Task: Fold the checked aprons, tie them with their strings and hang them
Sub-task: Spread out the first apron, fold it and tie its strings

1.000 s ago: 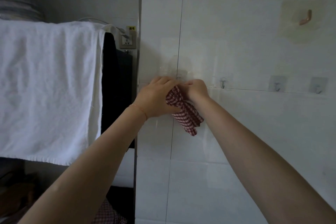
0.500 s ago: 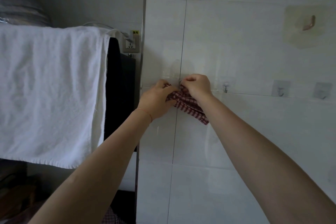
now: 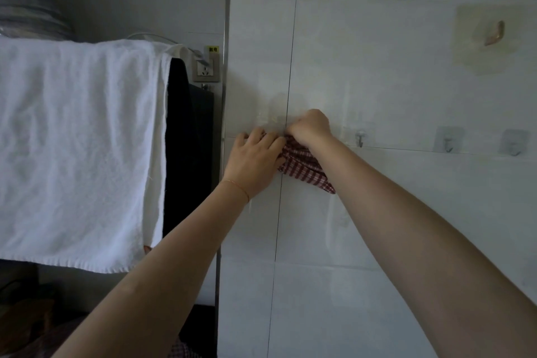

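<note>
Both hands are up against the tiled wall [image 3: 377, 212]. The folded apron [image 3: 305, 167], a small red-and-white checked bundle, is held against the tile between them, just below a grout line. The right hand [image 3: 311, 128] is curled at the bundle's top edge, fingers bent as if pinching the cloth; the fingertips are hidden. The left hand [image 3: 252, 160] lies with fingers fairly straight, pressing the bundle's left side. A thin bracelet [image 3: 238, 187] sits on the left wrist. To the right along the wall are 3 small hooks [image 3: 360, 139], and a bigger hook [image 3: 494, 33] higher up. To the left a white towel [image 3: 78, 148] hangs beside a socket [image 3: 206, 70].
</note>
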`<act>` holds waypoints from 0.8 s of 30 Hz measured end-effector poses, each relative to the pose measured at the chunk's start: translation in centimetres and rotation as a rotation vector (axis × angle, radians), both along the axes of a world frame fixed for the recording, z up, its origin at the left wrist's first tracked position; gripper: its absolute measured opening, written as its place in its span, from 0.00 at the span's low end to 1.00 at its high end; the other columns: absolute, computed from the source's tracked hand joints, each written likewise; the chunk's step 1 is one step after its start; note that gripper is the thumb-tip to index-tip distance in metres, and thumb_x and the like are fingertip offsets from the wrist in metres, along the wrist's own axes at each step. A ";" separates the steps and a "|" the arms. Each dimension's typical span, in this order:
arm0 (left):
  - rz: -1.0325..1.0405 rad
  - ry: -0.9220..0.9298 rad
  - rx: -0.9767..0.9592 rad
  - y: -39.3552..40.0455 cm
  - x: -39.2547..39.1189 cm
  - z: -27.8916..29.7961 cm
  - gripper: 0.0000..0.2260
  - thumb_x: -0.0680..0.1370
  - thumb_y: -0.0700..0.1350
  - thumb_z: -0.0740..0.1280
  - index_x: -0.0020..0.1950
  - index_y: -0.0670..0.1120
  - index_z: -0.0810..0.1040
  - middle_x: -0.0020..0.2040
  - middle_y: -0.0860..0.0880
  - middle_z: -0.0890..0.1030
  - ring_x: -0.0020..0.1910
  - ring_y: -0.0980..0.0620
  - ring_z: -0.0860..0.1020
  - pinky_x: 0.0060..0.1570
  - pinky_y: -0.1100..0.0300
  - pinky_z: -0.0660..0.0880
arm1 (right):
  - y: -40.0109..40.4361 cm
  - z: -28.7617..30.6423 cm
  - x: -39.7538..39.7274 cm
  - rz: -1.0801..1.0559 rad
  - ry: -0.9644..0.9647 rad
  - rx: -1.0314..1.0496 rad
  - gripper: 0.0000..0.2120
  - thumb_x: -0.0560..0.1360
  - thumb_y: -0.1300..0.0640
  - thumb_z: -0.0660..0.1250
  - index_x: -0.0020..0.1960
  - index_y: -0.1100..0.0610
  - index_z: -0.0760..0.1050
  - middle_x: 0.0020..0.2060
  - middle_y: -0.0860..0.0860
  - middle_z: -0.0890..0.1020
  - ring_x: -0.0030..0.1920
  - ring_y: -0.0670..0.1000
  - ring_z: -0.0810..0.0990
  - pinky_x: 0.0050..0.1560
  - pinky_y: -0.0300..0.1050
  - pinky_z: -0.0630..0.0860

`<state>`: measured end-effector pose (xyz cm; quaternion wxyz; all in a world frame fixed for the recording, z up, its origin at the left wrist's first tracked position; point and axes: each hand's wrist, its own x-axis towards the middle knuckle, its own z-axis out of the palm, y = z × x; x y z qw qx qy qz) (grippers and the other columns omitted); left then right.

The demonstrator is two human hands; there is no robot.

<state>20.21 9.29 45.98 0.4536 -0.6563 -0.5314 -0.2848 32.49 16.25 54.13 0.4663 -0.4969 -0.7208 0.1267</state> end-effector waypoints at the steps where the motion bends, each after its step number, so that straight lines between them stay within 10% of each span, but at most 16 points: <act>1: 0.006 0.007 0.003 0.1 -0.1 0.0 0.15 0.79 0.52 0.61 0.61 0.48 0.76 0.58 0.49 0.80 0.58 0.43 0.75 0.55 0.47 0.70 | 0.0 0.0 -0.1 0.010 -0.028 0.026 0.05 0.70 0.61 0.69 0.37 0.62 0.78 0.33 0.53 0.80 0.36 0.53 0.78 0.29 0.40 0.68; 7: 0.031 0.037 0.034 0.3 0.3 -0.4 0.14 0.78 0.49 0.65 0.61 0.46 0.75 0.55 0.48 0.80 0.57 0.43 0.75 0.53 0.47 0.70 | 0.3 -0.2 0.0 -0.048 -0.014 -0.015 0.07 0.72 0.58 0.69 0.38 0.59 0.74 0.33 0.51 0.77 0.33 0.51 0.75 0.27 0.40 0.65; 13: 0.056 -0.001 -0.031 0.2 0.3 -1.4 0.15 0.78 0.48 0.67 0.63 0.47 0.76 0.55 0.47 0.80 0.55 0.43 0.75 0.51 0.48 0.71 | 1.4 -0.6 0.3 0.055 0.142 -0.253 0.08 0.71 0.59 0.73 0.45 0.64 0.80 0.37 0.57 0.86 0.34 0.54 0.85 0.39 0.47 0.84; 19: 0.031 -0.095 -0.118 0.4 0.5 -2.1 0.17 0.82 0.51 0.57 0.69 0.48 0.72 0.62 0.47 0.77 0.61 0.44 0.72 0.59 0.47 0.68 | -1.1 -2.2 2.4 0.027 -0.055 0.027 0.14 0.74 0.59 0.66 0.31 0.56 0.70 0.27 0.50 0.71 0.27 0.48 0.68 0.25 0.39 0.61; 24: -0.081 -0.119 0.059 -0.5 1.9 -2.2 0.14 0.78 0.47 0.62 0.62 0.46 0.76 0.60 0.45 0.77 0.63 0.43 0.72 0.64 0.46 0.66 | -3.6 -4.1 4.3 0.023 -0.001 0.309 0.09 0.77 0.58 0.63 0.38 0.57 0.73 0.33 0.48 0.75 0.33 0.46 0.72 0.32 0.39 0.65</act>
